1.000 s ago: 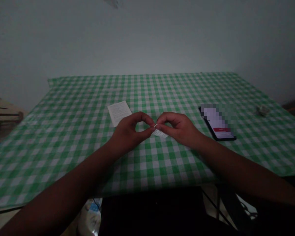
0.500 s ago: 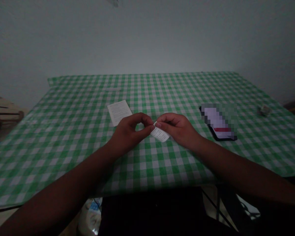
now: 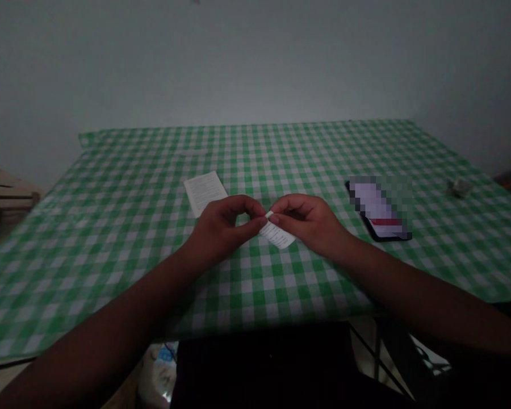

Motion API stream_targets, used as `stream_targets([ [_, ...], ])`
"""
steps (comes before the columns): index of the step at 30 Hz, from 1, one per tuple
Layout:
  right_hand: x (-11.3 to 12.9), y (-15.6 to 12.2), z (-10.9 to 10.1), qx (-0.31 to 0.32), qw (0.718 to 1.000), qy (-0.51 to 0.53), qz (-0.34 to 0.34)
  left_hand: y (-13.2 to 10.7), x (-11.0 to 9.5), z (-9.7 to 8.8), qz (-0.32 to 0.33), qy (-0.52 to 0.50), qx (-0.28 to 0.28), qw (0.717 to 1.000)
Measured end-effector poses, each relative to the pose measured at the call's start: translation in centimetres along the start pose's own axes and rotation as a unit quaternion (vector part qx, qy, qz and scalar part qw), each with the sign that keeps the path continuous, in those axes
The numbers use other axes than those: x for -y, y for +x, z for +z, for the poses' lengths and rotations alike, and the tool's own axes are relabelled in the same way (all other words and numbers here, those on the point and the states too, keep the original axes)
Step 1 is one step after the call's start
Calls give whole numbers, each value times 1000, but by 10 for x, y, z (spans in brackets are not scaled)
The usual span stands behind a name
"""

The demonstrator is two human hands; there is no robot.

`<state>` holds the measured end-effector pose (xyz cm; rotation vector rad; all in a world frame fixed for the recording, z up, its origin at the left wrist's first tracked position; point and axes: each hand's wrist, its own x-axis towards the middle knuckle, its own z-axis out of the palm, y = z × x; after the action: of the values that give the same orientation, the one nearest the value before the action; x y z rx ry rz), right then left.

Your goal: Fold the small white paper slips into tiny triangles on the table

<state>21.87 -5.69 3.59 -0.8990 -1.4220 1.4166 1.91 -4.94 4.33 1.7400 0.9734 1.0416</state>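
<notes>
A small white slip of paper [image 3: 280, 236] with lines of print is held above the table, its lower part hanging toward me. My left hand [image 3: 225, 224] pinches its upper left edge between thumb and finger. Close beside it, my right hand [image 3: 309, 220] pinches the top edge the same way, thumb in front. The fingertips of both hands nearly meet. Behind my left hand lies a printed sheet of paper [image 3: 205, 190], flat on the cloth and partly covered by that hand.
A green and white checked tablecloth [image 3: 255, 289] covers the table. On the right lies a phone [image 3: 385, 227], its screen lit and partly blurred out. Farther right is a small crumpled object [image 3: 459, 187]. A pale wall [image 3: 255, 62] stands behind the table.
Both hands keep their pinch on the slip, almost in place. The whole view has shifted very slightly.
</notes>
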Motion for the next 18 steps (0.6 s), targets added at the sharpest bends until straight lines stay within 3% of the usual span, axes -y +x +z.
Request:
stream_targets([
  [18,-1,-2,0,-4,1000,-17,-1,-1,-4,0,2,38,-4,999],
])
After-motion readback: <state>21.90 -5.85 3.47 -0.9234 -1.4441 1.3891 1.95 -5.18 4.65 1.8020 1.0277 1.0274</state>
